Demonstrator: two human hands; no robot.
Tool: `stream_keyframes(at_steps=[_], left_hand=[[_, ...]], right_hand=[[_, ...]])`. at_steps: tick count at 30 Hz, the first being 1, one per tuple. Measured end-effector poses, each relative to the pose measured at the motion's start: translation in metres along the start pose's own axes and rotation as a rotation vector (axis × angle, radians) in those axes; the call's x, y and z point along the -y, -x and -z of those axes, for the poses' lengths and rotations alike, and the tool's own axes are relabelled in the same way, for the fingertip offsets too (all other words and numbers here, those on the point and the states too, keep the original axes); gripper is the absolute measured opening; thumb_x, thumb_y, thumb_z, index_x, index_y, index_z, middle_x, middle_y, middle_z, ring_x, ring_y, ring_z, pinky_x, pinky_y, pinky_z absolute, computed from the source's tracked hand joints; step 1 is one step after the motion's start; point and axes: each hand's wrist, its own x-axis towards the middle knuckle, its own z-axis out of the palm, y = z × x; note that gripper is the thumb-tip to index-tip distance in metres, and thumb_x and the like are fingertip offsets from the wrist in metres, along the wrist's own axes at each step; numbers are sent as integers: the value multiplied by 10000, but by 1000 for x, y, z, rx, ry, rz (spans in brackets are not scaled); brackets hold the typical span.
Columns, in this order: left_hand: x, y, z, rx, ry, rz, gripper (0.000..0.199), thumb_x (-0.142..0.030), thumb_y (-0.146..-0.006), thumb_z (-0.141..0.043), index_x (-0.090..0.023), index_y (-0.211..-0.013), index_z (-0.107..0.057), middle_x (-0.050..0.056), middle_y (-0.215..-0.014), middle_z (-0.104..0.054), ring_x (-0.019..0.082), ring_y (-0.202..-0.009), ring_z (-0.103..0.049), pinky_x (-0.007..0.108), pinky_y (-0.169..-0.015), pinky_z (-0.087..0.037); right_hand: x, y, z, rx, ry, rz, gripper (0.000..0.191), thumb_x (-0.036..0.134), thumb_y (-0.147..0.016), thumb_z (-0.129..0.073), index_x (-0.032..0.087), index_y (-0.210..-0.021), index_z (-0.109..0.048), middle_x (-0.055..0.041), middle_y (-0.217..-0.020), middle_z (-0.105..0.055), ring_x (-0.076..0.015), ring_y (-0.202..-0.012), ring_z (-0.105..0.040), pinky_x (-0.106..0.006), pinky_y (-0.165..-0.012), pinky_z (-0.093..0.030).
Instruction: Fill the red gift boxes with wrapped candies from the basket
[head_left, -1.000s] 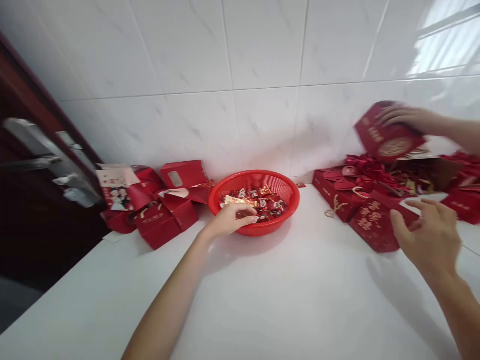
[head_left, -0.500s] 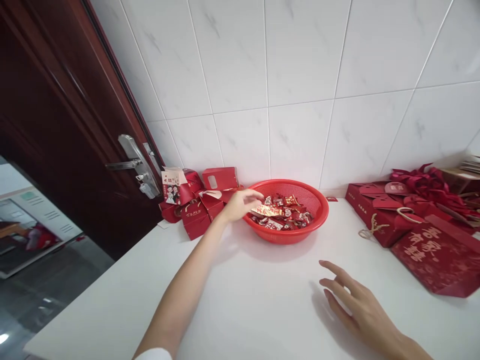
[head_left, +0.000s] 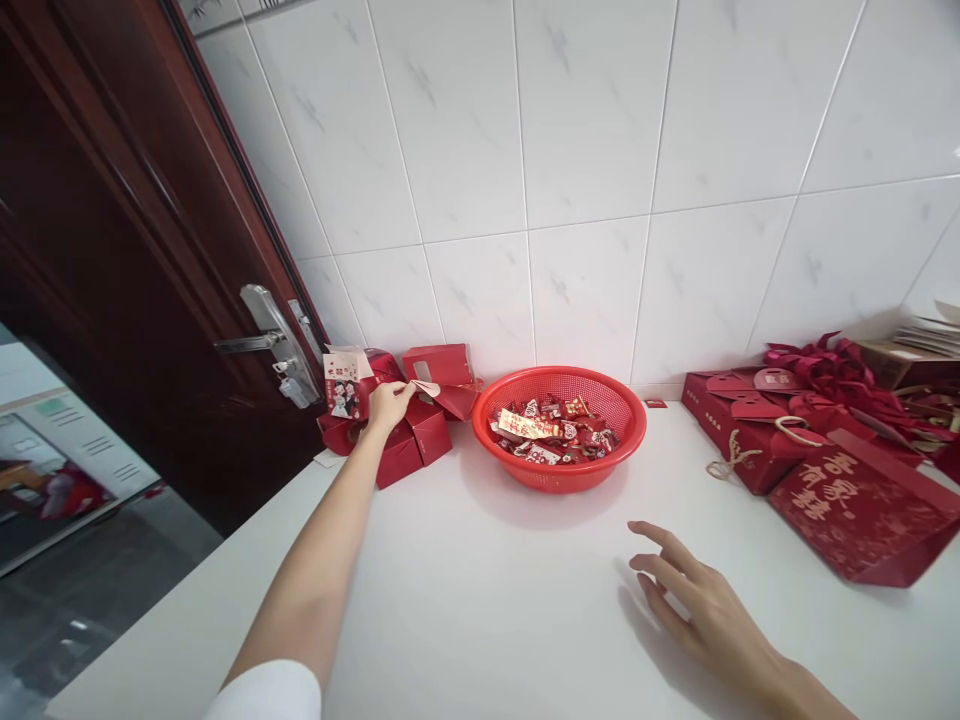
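Observation:
My left hand (head_left: 390, 404) is at the pile of small red boxes (head_left: 431, 432) at the back left, its fingers pinched on the pale-edged flap of one box. To the right of the pile stands a red plastic basket (head_left: 559, 480) holding many wrapped sweets (head_left: 574, 432), with a cream-coloured packet (head_left: 527, 424) lying on top. My right hand (head_left: 701, 605) hovers low over the white table in front of the basket, fingers apart and nothing in them.
Larger red gift boxes (head_left: 862, 505) and dark pink ribbons (head_left: 825, 365) lie at the right. A tiled wall (head_left: 585, 290) runs behind the white table (head_left: 480, 620). At the left stands a dark red door (head_left: 150, 230) with a metal handle (head_left: 259, 342).
My left hand has moved left from the basket's rim to the red boxes and closed on a flap. My right hand keeps nearly the same pose. The view has shifted slightly.

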Motion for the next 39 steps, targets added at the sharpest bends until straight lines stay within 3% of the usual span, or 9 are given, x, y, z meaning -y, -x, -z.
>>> stream_keyframes(at_steps=[3,7,11,18,24,30,33,36,39], left_hand=[[-18,-1,6,-135,78,-79,209,-291,-828,-526,-196,-733,-685,84,-937,-755,268,-1045,-655,337,-954,-486],[-55,-2,26,-377,245,-274,160,-259,-805,-541,-193,-674,-607,88,-993,-717,224,-994,-662,342,-948,-501],[-98,15,51,-356,388,-480,184,-237,-760,-537,-194,-581,-524,71,-987,-713,207,-980,-659,324,-911,-513],[-148,82,64,266,640,-532,154,-316,-722,-598,-193,-680,-516,-23,-626,-609,133,-604,-581,254,-609,-483],[-165,121,44,737,613,-595,240,-329,-822,-634,-195,-1020,-615,-45,-659,-651,128,-653,-609,257,-688,-477],[-166,136,12,1052,690,-643,296,-375,-858,-653,-196,-1091,-620,-27,-702,-611,139,-710,-577,279,-723,-455],[-162,145,-9,1204,824,-546,318,-411,-837,-695,-176,-1041,-632,-36,-674,-552,114,-643,-517,255,-655,-425],[-156,153,-27,1334,923,-391,384,-476,-796,-742,-165,-995,-641,-29,-701,-555,103,-636,-510,237,-625,-407],[-149,157,-36,1459,954,-258,414,-520,-765,-765,-163,-944,-658,9,-840,-622,120,-731,-565,250,-684,-444]], right_hand=[[-1,-1,2,5,-16,-29,231,177,-969,-410,220,-927,-633,-156,-1223,-671,-147,-579,-675,-299,-512,-562],[-1,-1,2,23,-59,-61,243,195,-975,-398,235,-942,-636,-149,-1222,-670,-144,-552,-666,-305,-504,-561],[-2,-4,3,22,-126,-107,224,230,-985,-413,249,-963,-635,-139,-1216,-667,-120,-514,-631,-299,-506,-563],[-9,-16,23,-170,-291,-385,236,404,-970,-500,225,-975,-652,-118,-942,-694,-206,-693,-693,-245,-365,-462],[-9,-27,35,-235,-422,-502,316,491,-965,-490,213,-998,-638,-103,-1098,-673,-117,-539,-597,-312,-578,-554],[9,-45,25,54,-501,-473,442,499,-918,-579,201,-1243,-547,53,-590,-521,-149,-555,-534,-283,-578,-490],[15,-51,9,197,-547,-423,494,466,-876,-646,207,-1277,-521,36,-688,-583,-130,-570,-528,-268,-589,-483],[18,-51,-7,306,-609,-382,326,454,-887,-628,200,-1089,-596,-28,-877,-656,-126,-632,-552,-259,-589,-476],[21,-49,-16,343,-667,-399,286,473,-908,-598,189,-945,-593,-30,-852,-661,-136,-657,-558,-257,-588,-470]])
